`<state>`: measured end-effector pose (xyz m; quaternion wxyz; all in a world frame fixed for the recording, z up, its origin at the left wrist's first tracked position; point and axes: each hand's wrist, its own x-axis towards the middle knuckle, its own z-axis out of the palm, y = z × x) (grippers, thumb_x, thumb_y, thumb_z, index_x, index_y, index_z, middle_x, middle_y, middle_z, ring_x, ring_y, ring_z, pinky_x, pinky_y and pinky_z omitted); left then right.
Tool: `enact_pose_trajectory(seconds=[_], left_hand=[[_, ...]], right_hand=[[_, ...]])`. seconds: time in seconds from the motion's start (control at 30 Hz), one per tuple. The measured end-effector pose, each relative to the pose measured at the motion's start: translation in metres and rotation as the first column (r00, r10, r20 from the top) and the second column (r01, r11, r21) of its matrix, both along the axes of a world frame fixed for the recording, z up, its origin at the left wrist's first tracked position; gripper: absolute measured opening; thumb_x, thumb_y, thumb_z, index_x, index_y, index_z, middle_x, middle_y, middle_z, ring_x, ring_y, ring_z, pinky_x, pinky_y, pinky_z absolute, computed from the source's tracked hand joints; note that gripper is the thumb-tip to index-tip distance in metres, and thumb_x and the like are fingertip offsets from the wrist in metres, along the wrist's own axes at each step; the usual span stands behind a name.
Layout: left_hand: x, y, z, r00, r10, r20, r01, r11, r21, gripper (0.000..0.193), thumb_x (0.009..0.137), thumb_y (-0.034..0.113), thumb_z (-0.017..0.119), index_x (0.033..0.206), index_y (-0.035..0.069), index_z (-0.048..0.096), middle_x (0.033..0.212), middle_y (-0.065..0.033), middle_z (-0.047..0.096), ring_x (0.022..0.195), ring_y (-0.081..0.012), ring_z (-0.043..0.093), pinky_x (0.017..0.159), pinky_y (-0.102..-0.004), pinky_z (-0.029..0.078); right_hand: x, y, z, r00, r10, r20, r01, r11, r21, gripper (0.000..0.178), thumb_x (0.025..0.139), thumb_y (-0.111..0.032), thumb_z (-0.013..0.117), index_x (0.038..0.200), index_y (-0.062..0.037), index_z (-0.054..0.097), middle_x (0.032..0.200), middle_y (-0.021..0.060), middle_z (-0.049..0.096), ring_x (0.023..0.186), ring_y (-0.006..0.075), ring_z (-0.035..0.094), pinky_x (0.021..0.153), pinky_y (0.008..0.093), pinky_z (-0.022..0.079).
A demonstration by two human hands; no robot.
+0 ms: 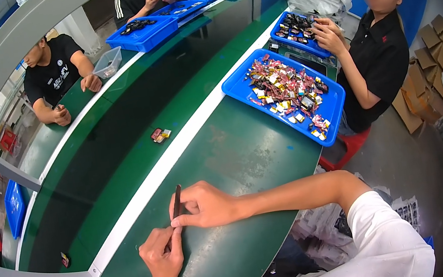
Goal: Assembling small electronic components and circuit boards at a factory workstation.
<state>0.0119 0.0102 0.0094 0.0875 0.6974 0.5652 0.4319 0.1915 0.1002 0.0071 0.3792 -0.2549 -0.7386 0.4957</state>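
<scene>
Two bare hands meet above the near green counter (pixel 235 261), low in the view. Left hand (pixel 161 257): fingers pinched together at the lower end of a dark slim tool (pixel 178 202); whether they grip anything cannot be told. Right hand (pixel 210 205): fingers closed on the tool, which stands steeply tilted between thumb and fingers, upper end projecting above the grip. Right arm wears a white sleeve (pixel 383 229).

Beyond the hands, a white strip (pixel 189 133) divides the counter from a dark green belt surface. Two small clusters of parts lie on that surface, well apart: one mostly dark (pixel 65 259) at left, one red-brown and white (pixel 161 135) farther on.

Right of these, a large blue tray (pixel 235 83) sits on the counter, heaped with small pink, white, yellow and dark pieces. Just behind it, a smaller blue tray (pixel 282 40) of dark parts; a co-worker in black (pixel 379 55) holds both hands over it. Farthest: a seated person in a striped-sleeve top (pixel 132 3), beside more blue trays (pixel 151 41).
</scene>
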Motion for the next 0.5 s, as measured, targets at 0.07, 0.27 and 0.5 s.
enact_pose_trajectory(seconds=[0.07, 0.27, 0.5], left_hand=[[0.0003, -0.0002, 0.0020, 1.000, -0.004, -0.009, 0.004, 1.000, 0.002, 0.007, 0.081, -0.002, 0.078, 0.077, -0.002, 0.072, 0.062, -0.0071, 0.060, 0.047, -0.0147, 0.049, 0.045, -0.0298, 0.034], [0.0000, -0.0009, 0.0020, 0.999, -0.016, -0.030, 0.016, 1.000, -0.007, 0.006, 0.081, -0.002, 0.077, 0.078, -0.003, 0.072, 0.063, -0.0082, 0.062, 0.048, -0.0156, 0.051, 0.046, -0.0302, 0.035], [-0.0009, 0.0007, 0.0008, 0.999, -0.031, -0.038, 0.032, 0.999, 0.032, 0.005, 0.082, -0.003, 0.076, 0.079, -0.003, 0.072, 0.064, -0.0088, 0.062, 0.048, -0.0173, 0.052, 0.046, -0.0308, 0.036]], right_hand=[[0.0008, -0.0006, 0.0011, 1.000, -0.004, -0.014, 0.005, 1.000, 0.013, 0.013, 0.087, -0.014, 0.079, 0.092, -0.0051, 0.070, 0.049, -0.0020, 0.034, 0.047, 0.0083, 0.027, 0.048, 0.0305, 0.025], [0.0008, -0.0027, 0.0028, 0.999, -0.004, -0.041, 0.003, 0.999, -0.034, 0.020, 0.087, -0.013, 0.079, 0.100, -0.0045, 0.067, 0.050, -0.0030, 0.038, 0.046, 0.0065, 0.028, 0.048, 0.0296, 0.025], [0.0014, -0.0018, 0.0046, 0.999, 0.001, -0.046, -0.002, 0.999, -0.040, 0.021, 0.087, -0.014, 0.079, 0.101, -0.0042, 0.067, 0.050, -0.0027, 0.039, 0.046, 0.0063, 0.029, 0.047, 0.0296, 0.025]])
